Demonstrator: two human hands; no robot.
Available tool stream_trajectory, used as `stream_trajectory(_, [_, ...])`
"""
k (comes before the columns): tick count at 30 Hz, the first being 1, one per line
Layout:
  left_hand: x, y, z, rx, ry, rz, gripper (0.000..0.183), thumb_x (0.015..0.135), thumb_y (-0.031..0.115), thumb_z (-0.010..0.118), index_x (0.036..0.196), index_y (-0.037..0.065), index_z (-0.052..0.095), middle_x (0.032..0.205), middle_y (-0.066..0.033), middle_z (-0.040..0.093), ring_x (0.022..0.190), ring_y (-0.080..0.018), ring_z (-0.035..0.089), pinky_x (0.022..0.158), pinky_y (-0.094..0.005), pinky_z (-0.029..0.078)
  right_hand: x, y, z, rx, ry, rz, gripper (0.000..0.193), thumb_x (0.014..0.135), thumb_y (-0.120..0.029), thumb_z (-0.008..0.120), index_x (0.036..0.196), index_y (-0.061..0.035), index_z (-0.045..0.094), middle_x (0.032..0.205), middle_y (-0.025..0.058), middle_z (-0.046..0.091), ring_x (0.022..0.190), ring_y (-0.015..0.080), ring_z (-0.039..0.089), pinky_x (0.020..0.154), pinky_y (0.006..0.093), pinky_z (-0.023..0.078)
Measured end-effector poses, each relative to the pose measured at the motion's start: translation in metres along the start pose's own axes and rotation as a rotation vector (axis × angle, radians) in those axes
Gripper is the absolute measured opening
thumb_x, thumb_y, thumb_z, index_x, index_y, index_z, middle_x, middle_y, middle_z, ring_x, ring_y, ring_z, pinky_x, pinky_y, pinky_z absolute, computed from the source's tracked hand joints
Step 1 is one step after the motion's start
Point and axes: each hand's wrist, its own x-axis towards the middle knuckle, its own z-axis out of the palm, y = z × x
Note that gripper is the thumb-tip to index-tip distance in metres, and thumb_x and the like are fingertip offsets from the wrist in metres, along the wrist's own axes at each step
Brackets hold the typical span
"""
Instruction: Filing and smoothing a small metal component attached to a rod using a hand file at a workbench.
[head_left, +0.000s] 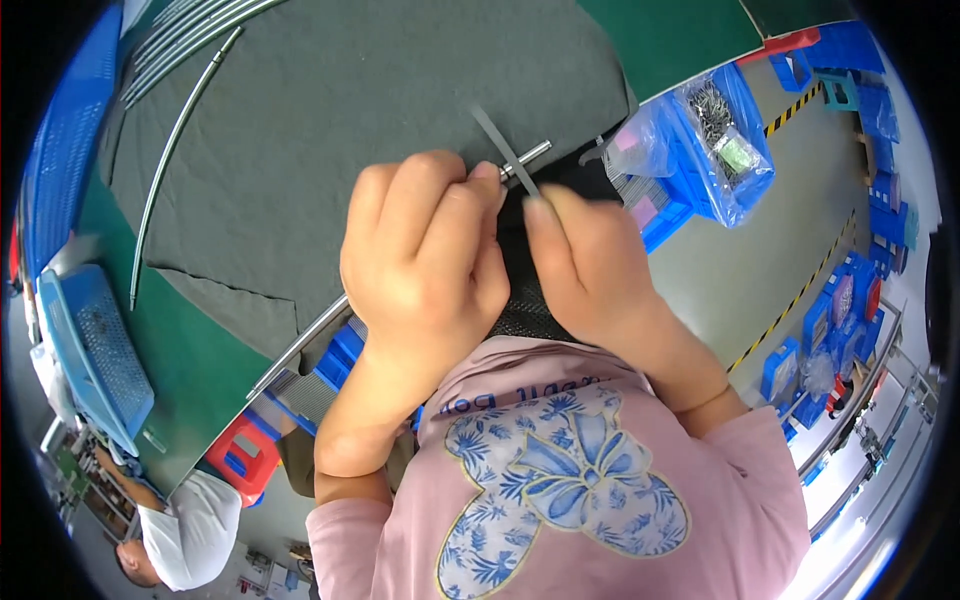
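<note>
Rod (536,153) first, since everything hangs off how it lies. You've got it in your left hand (425,225), fingers curled snug around it near the middle of the frame, with its bright tip poking out past your fingertips toward the upper right. What looks like the same rod comes out on the other side of your hand and heads down to the lower left, so its long axis is basically a lower-left-to-upper-right diagonal.

Your right hand (590,255) is pinching the lower end of a thin flat strip (497,138), thumb up against it, right of centre. That strip slants the other way, up toward the upper left, so you're getting an X right by the tip. That's the bit I'd watch: the strip crosses in front of the rod, just beyond your left fingertips, so both hands are super close to the crossing. Your left is the one actually on the rod, though. Can't tell if strip and rod are touching, because the strip's kinda blurred.

Rest of it: grey cloth (330,110) under the upper part, plus a loose rod (163,175) at upper left, well apart from your hands.
</note>
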Motion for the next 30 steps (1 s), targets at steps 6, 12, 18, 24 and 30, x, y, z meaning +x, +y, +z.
stream_trajectory(6, [0.002, 0.001, 0.000, 0.008, 0.006, 0.006, 0.017, 0.060, -0.004, 0.066, 0.074, 0.002, 0.061, 0.075, -0.0062, 0.054, 0.063, -0.0226, 0.049, 0.052, -0.0311, 0.042, 0.005, 0.002, 0.003, -0.012, 0.093, -0.133, 0.021, 0.087, -0.017, 0.050, 0.070, -0.0042, 0.051, 0.053, 0.0149, 0.054, 0.049, 0.0356, 0.055, 0.044, 0.0453, 0.042])
stream_trajectory(12, [0.001, 0.001, 0.000, 0.012, 0.022, -0.003, 0.015, 0.063, -0.004, 0.068, 0.073, 0.003, 0.060, 0.074, -0.0057, 0.054, 0.062, -0.0221, 0.049, 0.052, -0.0309, 0.041, -0.034, 0.037, 0.010, 0.068, -0.003, -0.049, 0.014, 0.086, -0.014, 0.051, 0.076, -0.0037, 0.053, 0.057, 0.0146, 0.056, 0.050, 0.0343, 0.055, 0.046, 0.0420, 0.042])
stream_trajectory(18, [0.004, -0.001, -0.008, -0.018, -0.048, -0.028, 0.016, 0.063, -0.004, 0.069, 0.074, 0.003, 0.060, 0.074, -0.0050, 0.054, 0.061, -0.0217, 0.048, 0.053, -0.0309, 0.039, -0.015, 0.054, 0.007, 0.473, 0.587, 0.012, 0.015, 0.084, -0.007, 0.058, 0.093, 0.0041, 0.055, 0.056, -0.0038, 0.043, 0.048, 0.0049, 0.037, 0.046, 0.0216, 0.028])
stream_trajectory(24, [0.006, -0.003, -0.007, -0.043, -0.056, -0.050, 0.016, 0.064, -0.003, 0.069, 0.075, 0.004, 0.060, 0.073, -0.0047, 0.054, 0.060, -0.0214, 0.047, 0.052, -0.0307, 0.037, 0.001, 0.044, 0.014, 0.620, 0.524, 0.111, 0.024, 0.081, -0.012, 0.069, 0.094, 0.0041, 0.056, 0.055, -0.0058, 0.045, 0.048, 0.0004, 0.035, 0.045, 0.0183, 0.026])
stream_trajectory(30, [0.005, -0.004, -0.009, -0.013, -0.079, -0.030, 0.016, 0.064, -0.002, 0.069, 0.076, 0.005, 0.060, 0.074, -0.0054, 0.053, 0.060, -0.0221, 0.047, 0.053, -0.0319, 0.038, 0.014, 0.000, 0.009, 0.467, 0.450, -0.111, 0.014, 0.078, -0.011, 0.070, 0.077, -0.0014, 0.060, 0.054, 0.0044, 0.053, 0.045, 0.0076, 0.050, 0.043, 0.0222, 0.037])
